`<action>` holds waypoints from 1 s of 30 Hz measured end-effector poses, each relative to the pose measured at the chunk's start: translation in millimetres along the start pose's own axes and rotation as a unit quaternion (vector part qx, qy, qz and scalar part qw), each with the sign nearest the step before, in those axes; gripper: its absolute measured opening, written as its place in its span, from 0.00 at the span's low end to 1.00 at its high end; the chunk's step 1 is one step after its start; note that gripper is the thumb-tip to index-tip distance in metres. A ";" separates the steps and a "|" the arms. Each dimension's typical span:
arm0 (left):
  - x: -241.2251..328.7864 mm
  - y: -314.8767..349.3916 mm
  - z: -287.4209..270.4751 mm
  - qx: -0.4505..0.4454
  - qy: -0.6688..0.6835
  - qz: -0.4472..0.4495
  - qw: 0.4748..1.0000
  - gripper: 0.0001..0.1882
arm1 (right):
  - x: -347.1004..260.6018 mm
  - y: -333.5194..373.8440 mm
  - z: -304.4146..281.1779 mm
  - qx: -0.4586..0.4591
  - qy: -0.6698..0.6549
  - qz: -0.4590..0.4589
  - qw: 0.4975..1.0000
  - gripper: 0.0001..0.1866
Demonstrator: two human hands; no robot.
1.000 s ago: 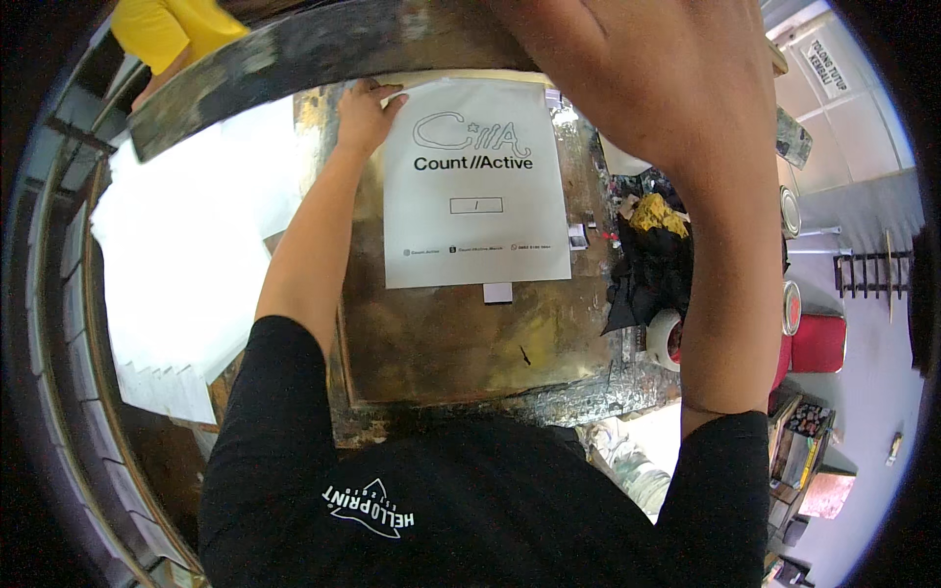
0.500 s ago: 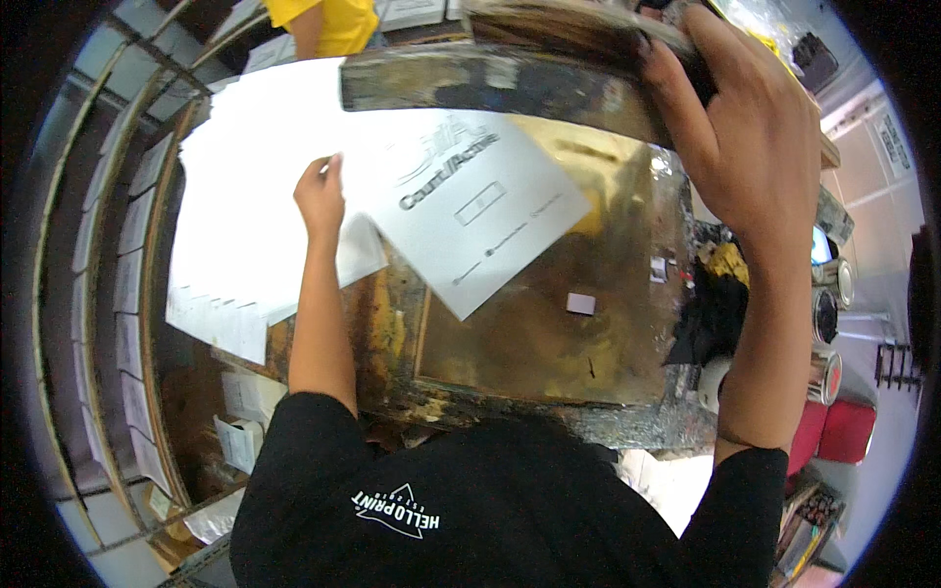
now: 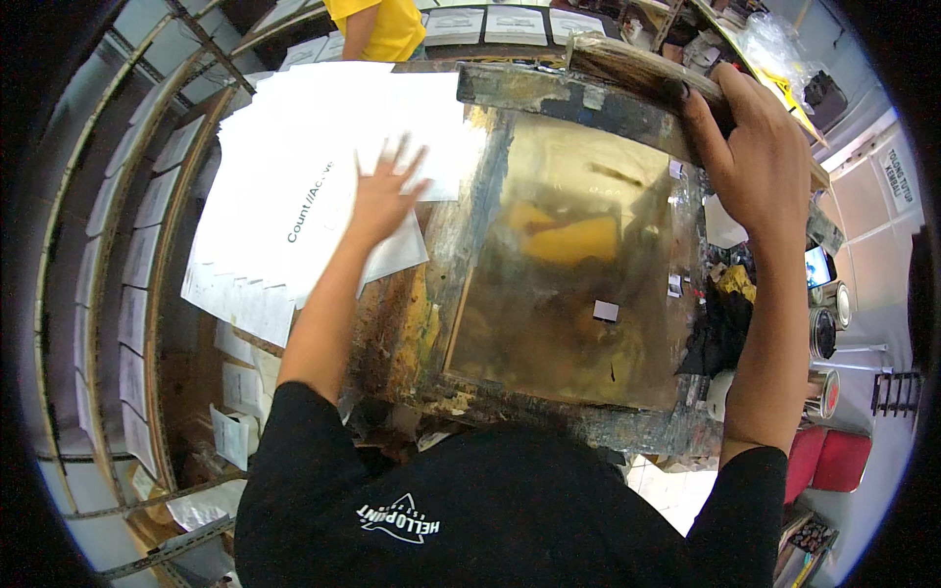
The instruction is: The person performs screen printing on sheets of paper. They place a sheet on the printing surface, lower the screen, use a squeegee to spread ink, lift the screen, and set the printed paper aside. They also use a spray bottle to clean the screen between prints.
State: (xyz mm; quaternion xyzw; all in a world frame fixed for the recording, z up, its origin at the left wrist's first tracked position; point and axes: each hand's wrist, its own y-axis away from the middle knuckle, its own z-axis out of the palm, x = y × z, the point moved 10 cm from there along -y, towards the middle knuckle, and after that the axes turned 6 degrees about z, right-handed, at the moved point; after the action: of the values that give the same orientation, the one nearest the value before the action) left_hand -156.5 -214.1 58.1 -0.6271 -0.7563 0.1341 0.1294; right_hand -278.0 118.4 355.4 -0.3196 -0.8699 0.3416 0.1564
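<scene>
My left hand [image 3: 382, 201], fingers spread and slightly blurred, is over a fanned pile of white paper [image 3: 260, 127] at the left. Beside its wrist, a printed sheet [image 3: 312, 216] with black lettering lies on the pile. My right hand [image 3: 755, 157] is closed round the right end of a stained wooden bar [image 3: 632, 71], held up at the far right. What joins onto this bar is hidden. Below it runs a broad ink-smeared board [image 3: 529, 90]. The glossy brown printing bed [image 3: 539, 333] lies in front of me, with a small pale tab [image 3: 606, 311] on it.
Metal racks holding sheets [image 3: 147, 265] stand along the left. A person in a yellow shirt [image 3: 390, 27] is at the far side, near more printed sheets [image 3: 517, 24]. At right are a black cloth [image 3: 720, 328], a lit phone [image 3: 818, 267], several tins [image 3: 823, 333] and a red chair [image 3: 843, 461].
The printed sheet has moved left off the printing bed onto the paper pile. My left hand has let go and spread its fingers. The right hand still grips the bar. The view has shifted slightly.
</scene>
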 end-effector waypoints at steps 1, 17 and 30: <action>13.7 -13.9 37.0 -0.105 -0.137 0.005 0.985 0.34 | -0.6 -4.2 -0.4 0.002 -0.008 -0.001 1.000 0.24; 300.7 -32.2 76.4 -0.121 0.186 0.229 0.948 0.57 | 3.4 -14.9 0.6 -0.036 -0.037 -0.003 0.999 0.27; 396.2 -21.2 68.8 -0.107 0.177 0.238 0.949 0.73 | -5.9 -9.2 -7.8 -0.097 -0.004 -0.008 0.995 0.32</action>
State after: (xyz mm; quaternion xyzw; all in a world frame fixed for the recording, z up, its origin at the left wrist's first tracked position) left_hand -272.2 168.9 12.7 -0.8129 -0.5595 -0.0339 0.1581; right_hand -273.8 113.2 367.1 -0.3251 -0.9021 0.2555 0.1236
